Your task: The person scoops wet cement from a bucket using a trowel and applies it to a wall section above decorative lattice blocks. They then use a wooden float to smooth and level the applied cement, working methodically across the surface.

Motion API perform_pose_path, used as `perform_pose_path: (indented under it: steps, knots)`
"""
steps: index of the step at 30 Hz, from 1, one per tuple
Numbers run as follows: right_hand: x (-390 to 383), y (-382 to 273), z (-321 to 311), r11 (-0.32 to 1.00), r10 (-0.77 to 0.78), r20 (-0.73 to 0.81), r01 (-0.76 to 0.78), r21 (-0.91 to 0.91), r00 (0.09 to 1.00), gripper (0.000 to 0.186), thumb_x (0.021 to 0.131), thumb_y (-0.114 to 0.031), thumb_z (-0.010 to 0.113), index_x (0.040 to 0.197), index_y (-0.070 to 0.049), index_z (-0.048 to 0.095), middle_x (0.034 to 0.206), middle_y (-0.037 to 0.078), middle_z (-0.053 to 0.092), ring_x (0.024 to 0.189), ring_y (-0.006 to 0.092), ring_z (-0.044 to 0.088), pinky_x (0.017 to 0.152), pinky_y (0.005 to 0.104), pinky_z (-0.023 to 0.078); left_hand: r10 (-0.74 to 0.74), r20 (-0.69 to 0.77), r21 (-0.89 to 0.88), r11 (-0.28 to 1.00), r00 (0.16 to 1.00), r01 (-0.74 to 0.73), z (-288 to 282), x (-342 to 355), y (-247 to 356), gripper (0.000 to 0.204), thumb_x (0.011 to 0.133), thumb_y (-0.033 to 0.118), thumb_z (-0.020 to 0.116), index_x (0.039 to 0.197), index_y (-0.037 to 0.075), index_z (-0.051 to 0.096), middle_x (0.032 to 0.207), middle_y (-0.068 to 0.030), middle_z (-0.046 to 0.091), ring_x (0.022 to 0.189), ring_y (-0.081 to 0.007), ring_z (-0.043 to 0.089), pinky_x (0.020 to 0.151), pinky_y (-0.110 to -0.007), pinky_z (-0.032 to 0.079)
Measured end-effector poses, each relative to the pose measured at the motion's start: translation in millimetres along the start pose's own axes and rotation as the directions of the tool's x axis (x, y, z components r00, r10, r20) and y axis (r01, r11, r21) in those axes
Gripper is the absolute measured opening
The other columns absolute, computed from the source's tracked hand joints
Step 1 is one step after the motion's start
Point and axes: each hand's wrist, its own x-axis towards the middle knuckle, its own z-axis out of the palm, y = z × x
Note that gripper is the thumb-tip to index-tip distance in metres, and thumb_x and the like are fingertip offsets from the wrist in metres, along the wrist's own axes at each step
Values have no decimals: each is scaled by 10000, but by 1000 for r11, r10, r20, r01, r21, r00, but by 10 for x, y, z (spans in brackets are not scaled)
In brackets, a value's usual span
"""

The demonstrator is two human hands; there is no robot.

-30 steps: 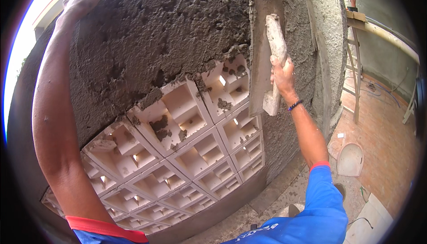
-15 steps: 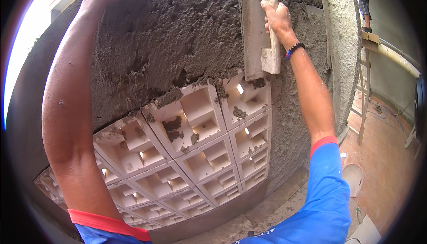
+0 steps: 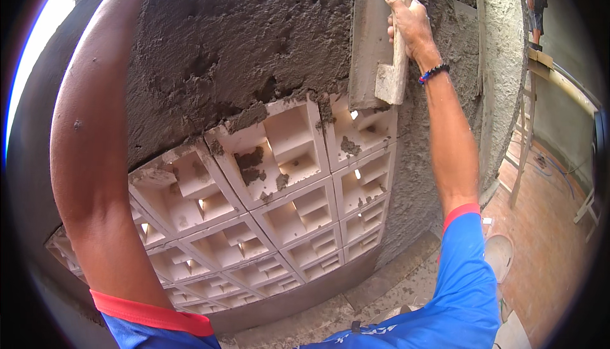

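One hand, your right hand (image 3: 412, 21), gripped the plastering float (image 3: 375, 44) against grey mortar (image 3: 241, 44) above white blocks (image 3: 286, 158); your left hand was out of view.

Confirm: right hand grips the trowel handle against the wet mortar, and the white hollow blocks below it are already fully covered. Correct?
Not quite. In the head view the right hand does grip the trowel against the wet mortar, but the white hollow blocks below it are still bare, with only small mortar blobs in a few cells.
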Motion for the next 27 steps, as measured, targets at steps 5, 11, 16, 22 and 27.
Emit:
perform_pose_path:
  steps: [5, 11, 16, 22, 27]
  knots:
    - [-499, -58, 273, 997, 8, 54, -12, 74, 998, 399, 908, -323, 640, 1047, 24, 500, 692, 25, 531, 482, 89, 544, 401, 257, 483, 15, -21, -7, 1000, 1000, -15, 0, -57, -31, 678, 945, 661, 392, 1455, 215, 428, 1397, -134, 540, 1367, -330, 401, 1138, -582, 194]
    - [-790, -243, 665, 988, -2, 111, -15, 152, 994, 396, 913, -311, 641, 1075, 21, 499, 714, 30, 532, 465, 75, 528, 391, 250, 483, 40, -50, -3, 999, 998, -40, -33, -138, -74, 683, 944, 663, 392, 1457, 215, 425, 1405, -134, 533, 1374, -330, 393, 1143, -582, 184]
    - [-778, -492, 973, 977, -28, 142, -3, 211, 989, 363, 918, -276, 627, 1062, 28, 490, 707, 35, 535, 485, 83, 550, 412, 259, 505, 50, -53, 10, 999, 997, -50, -33, -221, -169, 686, 943, 665, 393, 1460, 215, 423, 1411, -134, 526, 1379, -330, 386, 1147, -582, 177]
    - [-1077, -592, 1232, 975, -2, 137, -29, 220, 991, 359, 913, -272, 634, 1033, 34, 490, 699, 50, 540, 477, 95, 556, 400, 266, 498, 65, -60, 17, 998, 996, -64, -71, -259, -219, 691, 941, 668, 394, 1463, 215, 420, 1419, -133, 519, 1386, -329, 378, 1151, -582, 167]
    - [-1450, -557, 1330, 982, 71, 142, -94, 161, 987, 323, 941, -248, 616, 1000, 39, 481, 664, 43, 536, 455, 106, 560, 378, 258, 483, 68, -77, -13, 997, 995, -69, -26, -251, -203, 695, 941, 670, 394, 1465, 215, 417, 1426, -133, 512, 1391, -329, 371, 1155, -583, 159]
